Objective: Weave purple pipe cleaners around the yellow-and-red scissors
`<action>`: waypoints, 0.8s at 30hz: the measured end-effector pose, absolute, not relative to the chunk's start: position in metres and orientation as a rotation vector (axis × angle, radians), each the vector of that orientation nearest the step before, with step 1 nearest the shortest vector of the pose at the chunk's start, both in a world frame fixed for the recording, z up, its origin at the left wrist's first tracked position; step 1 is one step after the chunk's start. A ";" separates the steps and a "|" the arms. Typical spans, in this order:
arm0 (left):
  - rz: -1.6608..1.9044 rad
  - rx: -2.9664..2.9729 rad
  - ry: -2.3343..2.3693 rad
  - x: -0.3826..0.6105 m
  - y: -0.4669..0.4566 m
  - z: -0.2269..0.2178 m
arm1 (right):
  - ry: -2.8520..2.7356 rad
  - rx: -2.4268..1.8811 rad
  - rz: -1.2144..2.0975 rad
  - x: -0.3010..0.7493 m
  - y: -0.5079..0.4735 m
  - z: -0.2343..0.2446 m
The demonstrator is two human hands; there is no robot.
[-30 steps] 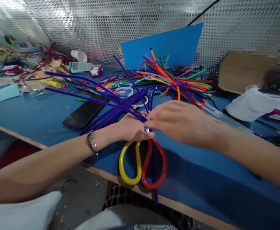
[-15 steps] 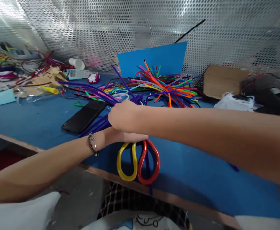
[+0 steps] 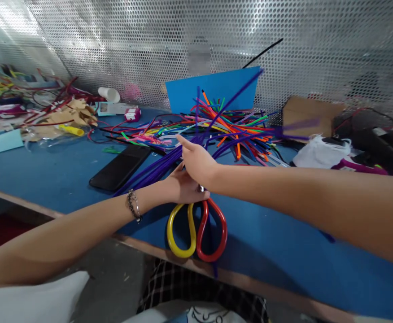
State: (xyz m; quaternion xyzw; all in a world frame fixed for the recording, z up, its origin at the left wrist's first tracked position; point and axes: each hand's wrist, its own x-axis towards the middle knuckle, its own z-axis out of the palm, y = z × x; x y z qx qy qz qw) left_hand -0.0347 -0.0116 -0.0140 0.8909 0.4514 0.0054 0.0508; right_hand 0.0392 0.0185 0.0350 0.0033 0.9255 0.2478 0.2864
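Note:
Long purple pipe cleaners (image 3: 163, 163) fan out from between my hands toward the left, the back and the right. My left hand (image 3: 183, 186) is low with its fingers curled round the bundle, just above the scissors' handles. Above it and partly overlapping, my right hand (image 3: 198, 162) is closed on the purple stems, its thumb stretched out; its fingertips are hidden. The scissors have a yellow handle loop (image 3: 171, 233) and a red handle loop (image 3: 225, 229) pointing toward me. Their blades are hidden under my hands. One purple stem hangs past the table's front edge behind the red loop.
A black phone (image 3: 119, 168) lies left of the bundle. Behind are a heap of multicoloured pipe cleaners (image 3: 238, 128) and a blue card (image 3: 183, 94). At the right are a cardboard piece (image 3: 307, 112) and a white mask (image 3: 320, 152); crumpled brown paper (image 3: 72, 112) lies left.
My right hand has turned and shifted slightly right, its thumb now out. Purple stems that pointed left now spread to the back and right. My left hand stays over the scissors.

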 end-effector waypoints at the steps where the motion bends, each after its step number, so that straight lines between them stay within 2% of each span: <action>1: -0.026 2.707 1.404 -0.034 -0.012 -0.013 | 2.481 0.117 0.701 0.044 0.018 0.037; 6: -0.122 2.709 1.431 -0.035 -0.015 -0.008 | 2.474 0.530 0.724 0.047 0.020 0.048; 14: -0.119 2.721 1.383 -0.034 -0.018 -0.005 | 2.679 0.562 0.774 0.078 0.030 0.038; 24: -0.211 2.696 1.376 -0.035 -0.015 -0.009 | 2.615 0.722 0.727 0.125 0.001 0.049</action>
